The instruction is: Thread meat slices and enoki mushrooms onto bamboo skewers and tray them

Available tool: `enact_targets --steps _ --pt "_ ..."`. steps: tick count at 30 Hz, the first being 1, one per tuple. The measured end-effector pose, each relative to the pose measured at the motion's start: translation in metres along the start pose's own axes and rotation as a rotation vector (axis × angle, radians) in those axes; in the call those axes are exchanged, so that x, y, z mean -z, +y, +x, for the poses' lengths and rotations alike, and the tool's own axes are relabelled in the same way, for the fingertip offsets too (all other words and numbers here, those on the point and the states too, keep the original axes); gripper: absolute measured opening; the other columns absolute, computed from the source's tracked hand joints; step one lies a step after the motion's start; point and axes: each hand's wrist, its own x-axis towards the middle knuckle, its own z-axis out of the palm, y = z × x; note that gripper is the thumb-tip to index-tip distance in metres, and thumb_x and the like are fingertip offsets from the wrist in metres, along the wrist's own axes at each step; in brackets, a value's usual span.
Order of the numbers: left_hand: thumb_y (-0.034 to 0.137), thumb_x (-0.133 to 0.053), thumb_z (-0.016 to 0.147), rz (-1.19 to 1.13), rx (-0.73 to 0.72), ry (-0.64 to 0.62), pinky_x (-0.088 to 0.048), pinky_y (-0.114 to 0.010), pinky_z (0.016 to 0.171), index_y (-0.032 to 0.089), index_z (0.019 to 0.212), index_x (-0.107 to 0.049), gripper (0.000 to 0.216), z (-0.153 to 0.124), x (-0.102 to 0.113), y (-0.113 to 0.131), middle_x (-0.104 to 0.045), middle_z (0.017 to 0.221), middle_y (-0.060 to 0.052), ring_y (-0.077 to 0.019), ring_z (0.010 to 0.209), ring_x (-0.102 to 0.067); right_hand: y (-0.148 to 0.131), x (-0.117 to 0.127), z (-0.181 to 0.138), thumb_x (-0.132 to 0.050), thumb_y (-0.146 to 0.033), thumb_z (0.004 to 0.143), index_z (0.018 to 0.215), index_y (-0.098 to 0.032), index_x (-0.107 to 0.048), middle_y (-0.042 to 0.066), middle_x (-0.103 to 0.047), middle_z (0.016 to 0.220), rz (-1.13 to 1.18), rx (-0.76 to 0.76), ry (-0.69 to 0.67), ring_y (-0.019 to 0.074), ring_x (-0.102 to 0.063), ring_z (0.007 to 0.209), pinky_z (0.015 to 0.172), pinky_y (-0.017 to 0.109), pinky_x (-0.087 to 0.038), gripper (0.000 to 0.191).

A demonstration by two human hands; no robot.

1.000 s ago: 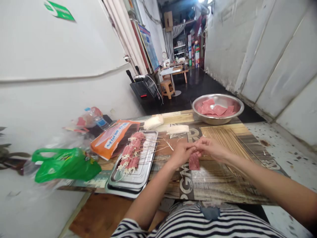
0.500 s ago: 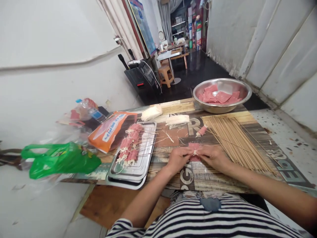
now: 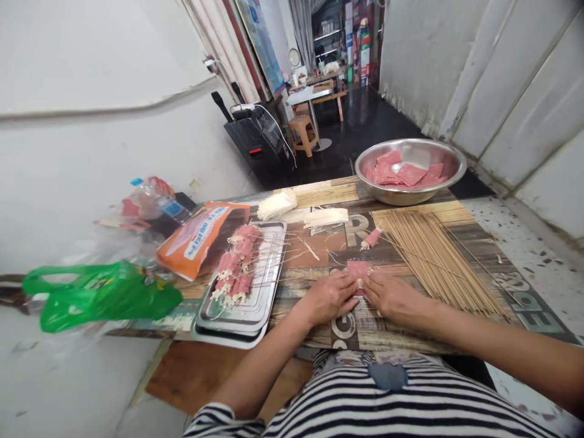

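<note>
A thin pink meat slice (image 3: 357, 268) lies flat on the table in front of me, with a little bundle of enoki mushrooms (image 3: 360, 283) across its near part. My left hand (image 3: 331, 298) presses the slice's near left side, fingers closed at the bundle. From the other side my right hand (image 3: 387, 298) holds it with fingertips together, hiding part of the slice. Just beyond lies a finished meat roll (image 3: 371, 238) with white enoki ends. Bamboo skewers (image 3: 447, 267) are spread out to the right of my right hand.
Skewered meat rolls (image 3: 237, 267) sit on a metal tray (image 3: 264, 304) at left. Behind are two enoki bunches (image 3: 326, 217). A steel bowl (image 3: 410, 195) of meat slices stands at back right. An orange package (image 3: 196, 243) and green plastic bag (image 3: 109, 298) lie left.
Both hands have drawn slightly toward me at the slice's near part, showing more of its far part. My left fingers look more spread along the table. The view has shifted a little.
</note>
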Motion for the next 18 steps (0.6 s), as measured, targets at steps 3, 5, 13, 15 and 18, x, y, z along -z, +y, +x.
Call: enact_targets --steps 3,5,13,15,18 --pt "0.029 -0.049 0.096 -0.025 0.024 -0.021 -0.051 -0.035 0.092 0.011 0.106 -0.064 0.026 0.001 -0.006 -0.002 -0.069 0.104 -0.012 -0.0206 0.1 -0.063 -0.001 -0.001 0.001 -0.037 -0.007 0.093 0.101 -0.003 -0.067 0.016 -0.068 0.089 -0.013 -0.017 0.028 0.0227 -0.062 0.084 0.08 0.039 -0.054 0.031" --pt "0.026 -0.046 0.097 -0.035 0.046 -0.023 -0.052 -0.035 0.091 0.012 0.104 -0.065 0.025 0.002 -0.009 -0.002 -0.069 0.101 -0.012 -0.0198 0.098 -0.064 -0.002 -0.002 0.001 -0.038 -0.008 0.094 0.1 -0.004 -0.067 0.015 -0.068 0.088 0.006 -0.059 0.09 0.0224 -0.063 0.085 0.081 0.04 -0.054 0.03" --pt "0.022 -0.043 0.099 -0.101 0.164 0.195 -0.054 -0.033 0.084 0.015 0.103 -0.068 0.027 0.004 -0.007 0.013 -0.073 0.1 -0.01 -0.0173 0.092 -0.067 -0.002 0.01 0.005 -0.042 -0.021 0.097 0.1 -0.016 -0.07 0.011 -0.07 0.103 0.429 -0.326 0.229 0.0198 -0.063 0.097 0.087 0.036 -0.052 0.029" --pt "0.023 -0.047 0.097 -0.168 0.212 0.26 -0.053 -0.032 0.082 0.016 0.098 -0.071 0.024 0.004 -0.007 0.017 -0.074 0.094 -0.008 -0.0164 0.086 -0.068 0.003 0.016 0.008 -0.049 -0.026 0.095 0.092 -0.017 -0.072 0.009 -0.072 0.096 0.586 -0.44 0.209 0.0186 -0.064 0.09 0.082 0.032 -0.052 0.025" --pt "0.026 -0.051 0.096 -0.229 0.295 0.279 -0.053 -0.029 0.076 0.018 0.101 -0.071 0.022 0.004 -0.006 0.019 -0.075 0.09 -0.007 -0.0155 0.079 -0.066 0.012 0.021 0.012 -0.056 -0.032 0.091 0.086 -0.02 -0.074 0.006 -0.072 0.087 0.796 -0.597 0.092 0.0176 -0.065 0.082 0.077 0.03 -0.05 0.022"
